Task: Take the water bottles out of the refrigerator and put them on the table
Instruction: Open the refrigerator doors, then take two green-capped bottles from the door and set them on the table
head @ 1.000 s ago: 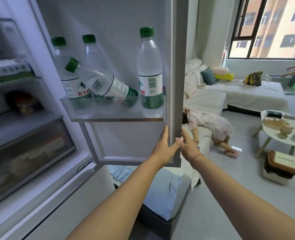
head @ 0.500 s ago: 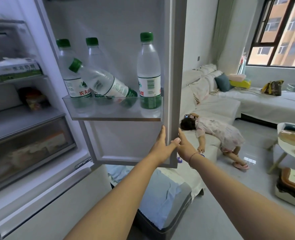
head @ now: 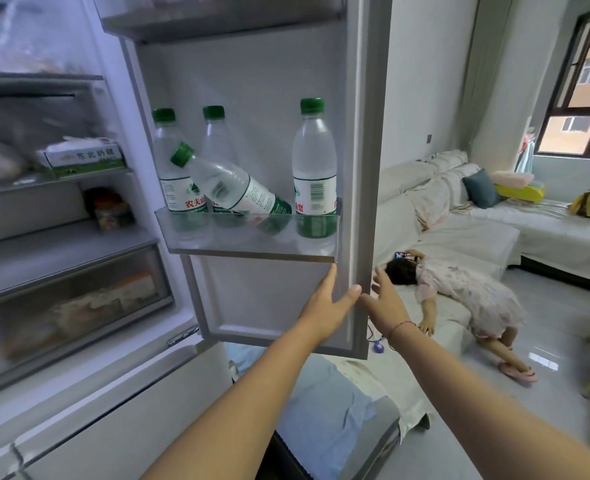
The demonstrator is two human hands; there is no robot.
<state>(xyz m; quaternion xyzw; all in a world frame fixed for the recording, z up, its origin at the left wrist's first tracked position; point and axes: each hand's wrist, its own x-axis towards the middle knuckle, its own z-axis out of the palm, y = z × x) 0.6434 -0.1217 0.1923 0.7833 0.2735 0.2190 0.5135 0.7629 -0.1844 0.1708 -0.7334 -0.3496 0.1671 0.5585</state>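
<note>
Several clear water bottles with green caps sit in the refrigerator door's clear shelf [head: 245, 242]. Two stand upright at the left [head: 169, 168] and behind [head: 215, 140]. One bottle leans to the left across them [head: 231, 188], and one stands alone at the right [head: 314, 168]. The open door [head: 364, 150] faces me. My left hand [head: 324, 306] lies flat on the door's inner panel just under the shelf, with its thumb on the door's edge. My right hand [head: 387, 303] is beside the door's outer edge with its fingers spread. Neither hand holds a bottle.
The refrigerator's inside is at the left, with a green-and-white carton [head: 85, 161] on a shelf and a drawer [head: 72, 306] below. A grey bin with blue cloth [head: 328, 410] stands under the door. A person [head: 466, 292] lies across a white sofa [head: 460, 237] at the right.
My right hand has loosened from the door's edge and spread its fingers. My left hand has flattened against the inner panel. The bottles now sit lower in view and have not shifted in their shelf.
</note>
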